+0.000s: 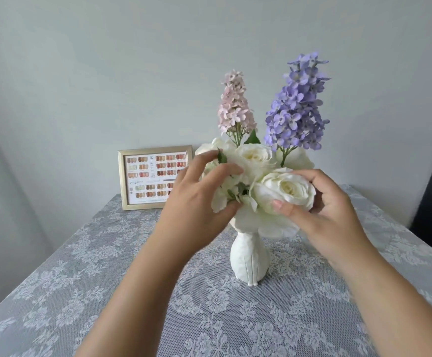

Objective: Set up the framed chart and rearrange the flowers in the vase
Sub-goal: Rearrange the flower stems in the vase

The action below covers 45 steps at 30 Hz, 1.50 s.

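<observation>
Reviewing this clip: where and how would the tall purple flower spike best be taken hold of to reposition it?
Probably by the bare green stem just below the purple flower spike, pinched from the right side. The blossoms look loose and crushable, the left hand and right hand already crowd the white roses in front, and the stem's lower part is hidden among them.

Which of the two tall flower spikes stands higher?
The purple spike, on the right side of the bouquet. Its tip rises above the shorter pink spike beside it.
</observation>
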Motion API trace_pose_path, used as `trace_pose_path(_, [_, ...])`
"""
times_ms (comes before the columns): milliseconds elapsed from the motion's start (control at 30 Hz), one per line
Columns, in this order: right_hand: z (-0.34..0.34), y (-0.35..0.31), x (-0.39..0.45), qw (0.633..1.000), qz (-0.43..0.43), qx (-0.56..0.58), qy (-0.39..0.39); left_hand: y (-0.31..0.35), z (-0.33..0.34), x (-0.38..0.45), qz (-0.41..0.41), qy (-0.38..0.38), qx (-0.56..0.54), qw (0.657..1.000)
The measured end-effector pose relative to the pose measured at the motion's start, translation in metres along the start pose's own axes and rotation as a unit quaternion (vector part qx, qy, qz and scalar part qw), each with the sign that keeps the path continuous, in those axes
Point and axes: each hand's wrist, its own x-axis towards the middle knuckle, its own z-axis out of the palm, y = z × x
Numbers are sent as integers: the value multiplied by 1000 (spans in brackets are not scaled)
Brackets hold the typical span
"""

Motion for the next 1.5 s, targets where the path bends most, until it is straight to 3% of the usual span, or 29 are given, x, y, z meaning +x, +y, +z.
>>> trace_pose_path(300, [-4,-3,3,992,32,119,6,-6,-18,21,75,-9,50,996])
trace_pose_path(567, [-4,-4,3,989,39,139,-17,-2,-24,22,102,-44,76,991])
trace_pose_path(733, [-9,-3,1,989,45,140,-20,0,-17,16,103,-38,26,994])
trace_pose_path(833, [-14,0,-1,990,47,132,-22,-11,-19,2,45,14,-68,997])
trace_pose_path(900, [-18,2,-1,989,50,135,-19,-20,-18,-17,-28,67,-194,978])
trace_pose_path(1000, [-22,4,-1,987,55,152,-16,-38,2,-51,-189,166,-390,886])
trace_pose_path(1033, [-23,4,-1,986,58,157,-18,-42,14,-60,-241,162,-395,871])
trace_pose_path(1100, [-24,4,-1,985,62,158,-24,-47,40,-74,-299,80,-347,885])
trace_pose_path(1200, [-21,4,-1,986,59,151,-28,-40,70,-75,-305,2,-329,894])
trace_pose_path(1500, [-23,2,-3,986,68,152,-33,-10,96,-35,-272,96,-399,870])
